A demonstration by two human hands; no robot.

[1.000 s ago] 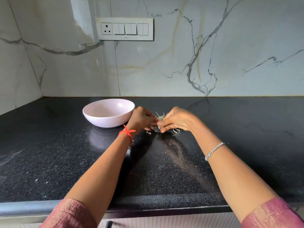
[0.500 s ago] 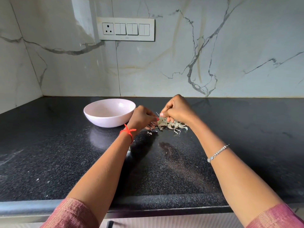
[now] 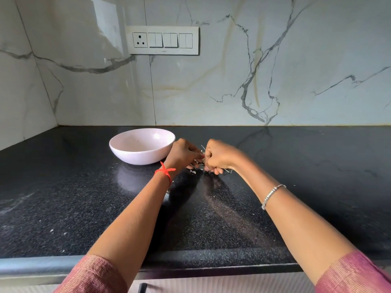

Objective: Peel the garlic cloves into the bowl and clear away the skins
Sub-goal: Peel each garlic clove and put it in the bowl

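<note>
A pale pink bowl (image 3: 142,148) stands on the black counter, just left of my hands. My left hand (image 3: 182,154) and my right hand (image 3: 218,156) meet knuckle to knuckle over a small heap of papery garlic skins (image 3: 193,171). Both hands have curled fingers closed round skins, with thin stalks poking up between them. Most of the heap is hidden under my right hand. I cannot see any cloves, and the bowl's inside looks bare from this angle.
The black speckled counter (image 3: 211,218) runs to a marble wall at the back and left. A socket and switch plate (image 3: 163,40) sits on the wall above the bowl. Tiny skin flecks lie scattered on the counter's left part.
My right hand came down from its raised position and closed over the heap of skins, hiding it. My left hand stayed beside it.
</note>
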